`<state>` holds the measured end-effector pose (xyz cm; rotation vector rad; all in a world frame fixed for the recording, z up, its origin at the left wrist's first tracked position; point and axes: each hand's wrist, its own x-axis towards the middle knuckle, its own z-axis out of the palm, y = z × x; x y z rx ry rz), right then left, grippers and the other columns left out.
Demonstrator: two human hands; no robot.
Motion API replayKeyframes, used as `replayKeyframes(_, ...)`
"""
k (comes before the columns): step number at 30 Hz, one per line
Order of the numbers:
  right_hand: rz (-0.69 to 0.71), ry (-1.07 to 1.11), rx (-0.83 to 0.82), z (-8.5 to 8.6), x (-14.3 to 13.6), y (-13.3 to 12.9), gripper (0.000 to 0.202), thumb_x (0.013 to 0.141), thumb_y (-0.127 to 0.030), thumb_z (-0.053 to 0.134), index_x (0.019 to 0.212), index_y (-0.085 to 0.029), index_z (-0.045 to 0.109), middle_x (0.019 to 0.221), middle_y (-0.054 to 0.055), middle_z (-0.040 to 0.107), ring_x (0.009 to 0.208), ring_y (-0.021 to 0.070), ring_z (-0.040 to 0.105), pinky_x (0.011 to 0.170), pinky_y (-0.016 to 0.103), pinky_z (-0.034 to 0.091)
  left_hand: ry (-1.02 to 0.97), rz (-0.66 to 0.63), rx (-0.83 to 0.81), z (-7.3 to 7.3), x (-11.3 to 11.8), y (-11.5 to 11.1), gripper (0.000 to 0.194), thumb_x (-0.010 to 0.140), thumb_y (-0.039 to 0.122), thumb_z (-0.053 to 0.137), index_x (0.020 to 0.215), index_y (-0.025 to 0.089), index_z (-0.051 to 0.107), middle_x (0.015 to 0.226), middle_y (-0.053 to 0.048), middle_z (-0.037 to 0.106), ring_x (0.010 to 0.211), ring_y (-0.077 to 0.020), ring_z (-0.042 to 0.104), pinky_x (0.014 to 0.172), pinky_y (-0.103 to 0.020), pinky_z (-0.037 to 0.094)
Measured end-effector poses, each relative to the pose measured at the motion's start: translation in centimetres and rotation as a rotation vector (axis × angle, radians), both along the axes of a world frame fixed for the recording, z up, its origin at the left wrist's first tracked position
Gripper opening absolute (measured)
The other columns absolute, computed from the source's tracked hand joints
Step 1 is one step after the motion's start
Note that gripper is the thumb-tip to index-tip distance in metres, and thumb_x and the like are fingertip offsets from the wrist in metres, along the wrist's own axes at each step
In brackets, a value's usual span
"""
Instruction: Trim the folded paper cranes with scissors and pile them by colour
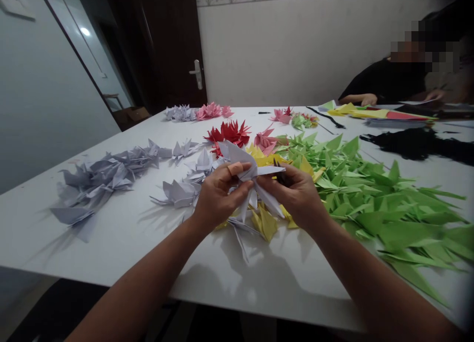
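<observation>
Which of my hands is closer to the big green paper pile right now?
Your right. The right hand is just left of the green paper pile; the left hand is farther left, at the white folded paper's opposite side.

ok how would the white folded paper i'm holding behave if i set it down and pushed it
The white folded paper is likely light for its size, judging by its thin edges. Crisp creases suggest some stiffness, though it would probably crumple under hard pressure. With points splayed unevenly, it may slide or rock on the table rather than roll.
</observation>
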<state>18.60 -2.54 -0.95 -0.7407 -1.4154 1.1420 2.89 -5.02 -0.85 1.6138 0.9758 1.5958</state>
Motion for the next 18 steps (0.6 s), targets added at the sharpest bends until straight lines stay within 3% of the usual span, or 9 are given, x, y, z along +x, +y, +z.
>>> replayKeyframes(7, 0.134, 0.154, -0.23, 0.98, -0.13, -0.68, 0.028, 0.062, -0.038, 0.079, 0.064, -0.017, 0.06, 0.054, -0.006, 0.053, 0.044, 0.0059, 0.043, 0.043, 0.02, 0.038, -0.296, -0.149, -0.207, 0.52, 0.11, 0.16, 0.035, 0.064, 0.021, 0.079, 0.098, 0.019, 0.07, 0.069, 0.001, 0.064, 0.062, -0.009, 0.057, 0.062, -0.021, 0.051)
replayKeyframes(12, 0.194, 0.222, -0.343, 1.08, -0.26, -0.68, 0.032, 0.058, -0.038, 0.081, 0.064, -0.017, 0.058, 0.048, -0.008, 0.048, 0.037, 0.0036, 0.036, 0.035, 0.018, 0.029, -0.4, -0.252, -0.279, 0.31, 0.11, 0.29, 0.036, 0.063, 0.021, 0.08, 0.097, 0.02, 0.069, 0.071, 0.002, 0.066, 0.062, -0.0074, 0.059, 0.061, -0.018, 0.051)
replayKeyframes(18, 0.209, 0.262, -0.383, 1.0, -0.31, -0.66, 0.03, 0.058, -0.035, 0.082, 0.067, -0.018, 0.059, 0.049, -0.008, 0.049, 0.037, 0.0032, 0.037, 0.034, 0.018, 0.027, -0.435, -0.289, -0.263, 0.23, 0.09, 0.61, 0.036, 0.06, 0.019, 0.081, 0.094, 0.019, 0.068, 0.072, 0.002, 0.066, 0.065, -0.0077, 0.06, 0.062, -0.017, 0.051)
